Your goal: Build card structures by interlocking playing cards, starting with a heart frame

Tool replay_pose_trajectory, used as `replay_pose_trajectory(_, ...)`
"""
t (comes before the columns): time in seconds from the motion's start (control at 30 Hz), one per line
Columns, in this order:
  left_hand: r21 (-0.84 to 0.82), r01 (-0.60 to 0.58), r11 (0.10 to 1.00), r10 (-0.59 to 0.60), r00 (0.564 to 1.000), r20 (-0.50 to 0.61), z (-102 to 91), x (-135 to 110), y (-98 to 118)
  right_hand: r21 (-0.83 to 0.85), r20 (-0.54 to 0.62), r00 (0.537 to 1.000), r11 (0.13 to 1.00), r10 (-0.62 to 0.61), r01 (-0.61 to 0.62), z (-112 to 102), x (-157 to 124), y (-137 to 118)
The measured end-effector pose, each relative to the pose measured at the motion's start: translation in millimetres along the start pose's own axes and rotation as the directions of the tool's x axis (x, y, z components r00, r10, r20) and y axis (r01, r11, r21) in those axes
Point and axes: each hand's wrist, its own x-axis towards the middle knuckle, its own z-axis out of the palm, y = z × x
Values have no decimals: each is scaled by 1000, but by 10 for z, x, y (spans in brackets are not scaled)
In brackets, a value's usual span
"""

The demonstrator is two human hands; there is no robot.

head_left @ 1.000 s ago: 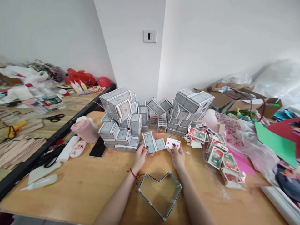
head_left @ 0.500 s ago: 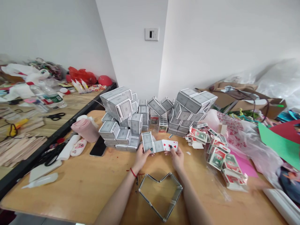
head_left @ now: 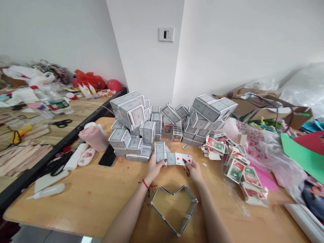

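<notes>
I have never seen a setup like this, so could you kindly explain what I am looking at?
There is no machine here: these are a person's own bare hands, seen by a camera worn on the head, looking forward and down. The left hand holds grey-backed cards; the right hand grips a face-up hearts card beside them. Whether they are joined, I cannot tell. On the wooden table, a heart-shaped frame lies between the forearms. Beyond are stacked grey patterned blocks, with a phone to the left and red-and-green boxes to the right.

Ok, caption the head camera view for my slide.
Left hand and right hand hold playing cards beyond a heart-shaped frame.
</notes>
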Motion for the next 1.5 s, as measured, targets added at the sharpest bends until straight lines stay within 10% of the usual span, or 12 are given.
replay_pose_trajectory(0.73, 18, 6, 1000, -6, 999, 34, 44, -3, 50, 170, 183, 967, 964, 175, -206, -84, 27, -52)
replay_pose_trajectory(1.5, -25, 31, 999, -29, 995, 95, 58, -31, 63, -123, 244, 969, 992, 43, -13, 28, 22, -7)
